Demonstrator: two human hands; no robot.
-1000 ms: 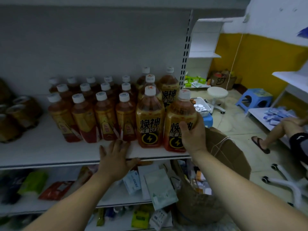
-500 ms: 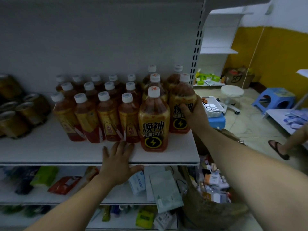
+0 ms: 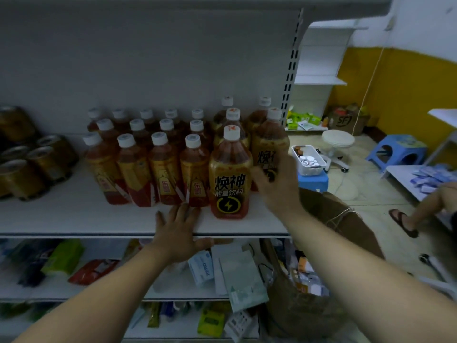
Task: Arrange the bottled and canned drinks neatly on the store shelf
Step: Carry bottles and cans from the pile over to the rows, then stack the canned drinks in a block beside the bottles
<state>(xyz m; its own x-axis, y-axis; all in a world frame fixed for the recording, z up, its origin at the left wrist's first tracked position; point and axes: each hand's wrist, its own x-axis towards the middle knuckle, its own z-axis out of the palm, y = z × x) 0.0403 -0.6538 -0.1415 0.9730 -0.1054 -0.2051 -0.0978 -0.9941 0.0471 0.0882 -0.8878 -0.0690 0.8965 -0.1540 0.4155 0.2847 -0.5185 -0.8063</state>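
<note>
Several small amber bottles with white caps (image 3: 163,169) stand in rows in the middle of the white shelf (image 3: 74,219). To their right stand larger energy-drink bottles with black lettering; one (image 3: 230,174) is at the front, and another (image 3: 269,137) is set back in the right column. My right hand (image 3: 277,184) is blurred just in front of that right bottle, fingers apart, with nothing in its grasp. My left hand (image 3: 176,231) lies flat on the shelf's front edge, thumb below the lip.
Gold cans (image 3: 37,164) lie stacked at the shelf's left end. Packets fill the lower shelves (image 3: 94,266). A brown bag (image 3: 333,219) stands to the right below the shelf end. Beyond are a white basket (image 3: 309,159), a blue stool (image 3: 395,149) and another person's sandalled foot (image 3: 403,224).
My right hand pushed the energy-drink bottle from the shelf's front edge back into the right column, then came off it and drew back. My left hand stayed on the shelf edge.
</note>
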